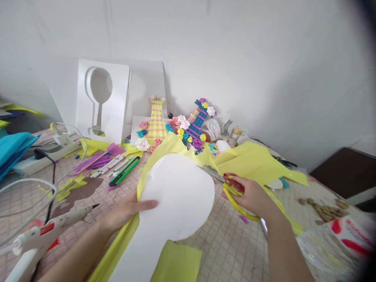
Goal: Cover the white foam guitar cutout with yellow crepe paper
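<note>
My left hand (129, 209) grips the left edge of a white paddle-shaped board (179, 196), thumb on top and fingers hidden beneath. Yellow paper (169, 145) lies against the back of the board and sticks out past its upper and left edges. In my right hand (249, 194) is a pair of scissors (239, 205) with red and yellow handles. The blades lie at the board's upper right edge, where the yellow paper is cut ragged. A larger yellow sheet (252, 158) spreads out beyond the scissors.
A hot glue gun (49, 235) and cables lie at the left, near a green utility knife (124, 171) and markers (108, 165). Flower-decorated pieces (156, 121) and a white cut-out panel (117, 98) lean at the wall. Peanuts (326, 211) and a plastic package (337, 239) lie right.
</note>
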The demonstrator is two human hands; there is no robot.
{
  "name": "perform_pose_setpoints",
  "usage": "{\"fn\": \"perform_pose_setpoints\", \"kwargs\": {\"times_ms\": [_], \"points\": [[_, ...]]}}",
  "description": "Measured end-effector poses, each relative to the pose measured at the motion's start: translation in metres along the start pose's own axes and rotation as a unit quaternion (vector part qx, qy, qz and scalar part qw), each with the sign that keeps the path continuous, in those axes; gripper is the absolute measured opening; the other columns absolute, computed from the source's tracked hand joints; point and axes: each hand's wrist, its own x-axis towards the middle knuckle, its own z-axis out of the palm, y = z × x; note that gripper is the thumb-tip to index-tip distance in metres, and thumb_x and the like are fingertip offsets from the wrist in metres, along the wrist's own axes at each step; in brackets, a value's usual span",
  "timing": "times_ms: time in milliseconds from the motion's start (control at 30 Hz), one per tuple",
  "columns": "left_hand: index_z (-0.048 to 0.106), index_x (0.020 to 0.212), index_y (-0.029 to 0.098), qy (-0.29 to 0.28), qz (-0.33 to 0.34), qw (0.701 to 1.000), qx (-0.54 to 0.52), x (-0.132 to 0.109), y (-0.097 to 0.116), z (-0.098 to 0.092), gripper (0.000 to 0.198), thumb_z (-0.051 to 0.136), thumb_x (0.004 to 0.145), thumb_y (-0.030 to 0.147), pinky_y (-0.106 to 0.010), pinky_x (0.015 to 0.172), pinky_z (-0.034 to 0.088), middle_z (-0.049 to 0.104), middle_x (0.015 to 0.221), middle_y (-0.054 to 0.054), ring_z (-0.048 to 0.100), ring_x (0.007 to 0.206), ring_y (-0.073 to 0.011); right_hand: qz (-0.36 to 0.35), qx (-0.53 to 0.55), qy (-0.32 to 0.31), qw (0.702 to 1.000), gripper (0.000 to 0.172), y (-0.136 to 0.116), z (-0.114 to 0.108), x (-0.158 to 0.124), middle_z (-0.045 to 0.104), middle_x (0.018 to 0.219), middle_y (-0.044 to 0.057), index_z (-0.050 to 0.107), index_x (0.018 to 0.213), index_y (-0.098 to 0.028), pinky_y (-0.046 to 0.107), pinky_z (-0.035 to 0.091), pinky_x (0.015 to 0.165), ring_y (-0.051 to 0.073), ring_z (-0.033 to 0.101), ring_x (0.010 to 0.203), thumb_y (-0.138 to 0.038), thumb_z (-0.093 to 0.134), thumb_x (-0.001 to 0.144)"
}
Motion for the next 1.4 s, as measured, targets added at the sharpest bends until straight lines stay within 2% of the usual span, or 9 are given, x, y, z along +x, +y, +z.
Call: {"fn": "perform_pose_setpoints", "kwargs": {"times_ms": [300,633,900,1100,1300,1400], "points": [[0.008,0.142,0.025,-0.005,-0.009,1.0,-0.009,0.0011,-0.0021,-0.0009,0.1,0.072,0.065,0.025,-0.043,0.066,0.054,0.069,0.096,-0.009,0.067,0.076,-0.0305,-0.005,-0.052,0.051,0.997,0.043,-0.0046,0.0007,-0.0001,0.069,0.076,0.003,0.065,0.091,-0.02,0.029,0.049,0.059,0.02,0.064,0.068,-0.055,0.059,0.067],[0.011,0.142,0.025,-0.009,0.002,1.0,-0.006,-0.0005,-0.0019,0.0014,0.097,0.071,0.066,0.025,-0.044,0.065,0.054,0.069,0.097,-0.009,0.067,0.076,-0.0309,-0.02,-0.072,0.097,0.993,0.035,-0.0028,0.0026,0.0005,0.069,0.07,0.003,0.068,0.085,-0.022,0.029,0.048,0.055,0.019,0.062,0.06,-0.05,0.059,0.066],[0.005,0.143,0.023,-0.01,-0.007,1.0,-0.005,-0.0008,-0.0026,0.0016,0.104,0.073,0.064,0.026,-0.042,0.066,0.054,0.07,0.097,-0.009,0.067,0.078,-0.0316,-0.024,-0.067,0.082,0.994,0.04,-0.0015,0.0025,-0.0002,0.07,0.08,0.005,0.066,0.092,-0.021,0.031,0.05,0.062,0.022,0.064,0.07,-0.052,0.059,0.067],[-0.001,0.142,0.023,-0.009,-0.015,1.0,-0.004,-0.0016,-0.0027,0.0032,0.105,0.071,0.066,0.023,-0.041,0.065,0.054,0.071,0.093,-0.008,0.067,0.076,-0.0301,-0.021,-0.052,0.073,0.996,0.04,-0.0049,0.0036,0.0008,0.069,0.078,0.004,0.065,0.09,-0.021,0.029,0.049,0.059,0.02,0.064,0.069,-0.052,0.059,0.067],[0.009,0.142,0.023,-0.013,-0.022,1.0,-0.007,-0.0012,-0.0032,0.0029,0.102,0.073,0.064,0.026,-0.041,0.066,0.054,0.07,0.096,-0.009,0.067,0.076,-0.0301,-0.025,-0.062,0.103,0.992,0.035,-0.0009,0.0044,0.0011,0.068,0.07,0.003,0.067,0.084,-0.021,0.029,0.048,0.056,0.019,0.062,0.061,-0.05,0.058,0.067],[0.007,0.142,0.023,-0.019,-0.018,1.0,-0.008,0.0,-0.0062,0.0014,0.103,0.073,0.063,0.027,-0.043,0.067,0.054,0.07,0.097,-0.01,0.067,0.078,-0.032,-0.024,-0.071,0.105,0.992,0.038,0.0008,0.0043,0.0004,0.068,0.073,0.004,0.067,0.085,-0.021,0.03,0.049,0.059,0.02,0.062,0.064,-0.053,0.059,0.066]]}}
